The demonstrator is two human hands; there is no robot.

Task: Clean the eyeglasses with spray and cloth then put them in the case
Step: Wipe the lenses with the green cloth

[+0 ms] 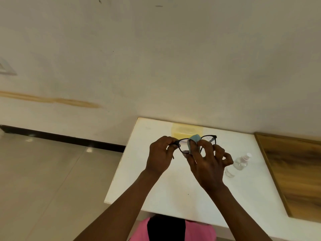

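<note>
Pink cloth point(199, 231) of our clothing shows at the bottom edge, below the near rim of the white table point(156, 197). Above the table we hold the black-framed eyeglasses point(211, 137) in the air, so both sides of a lens can be reached. Our left hand point(159, 154) grips the frame at its left end, fingers curled around the hinge corner; this keeps the thin frame steady without touching the lens. Our right hand point(208, 164) pinches the light blue cloth point(193, 142) over the left lens, the thumb and first fingers pressing it from both sides, while the other fingers are loosely curled and apart. The cloth looks soft and folded, probably microfibre, which suits a smooth lens. On the right lens we see small droplets or marks, so we judge that this lens is not wiped yet.

The small spray bottle point(240, 163) lies on its side on the table, to the right of our hands. It is clear plastic with a pale cap. Behind the glasses, near the wall, stands the yellow translucent case point(187, 132); we cannot tell if it is open. A wooden board point(295, 171) with dark grain lies at the right.
</note>
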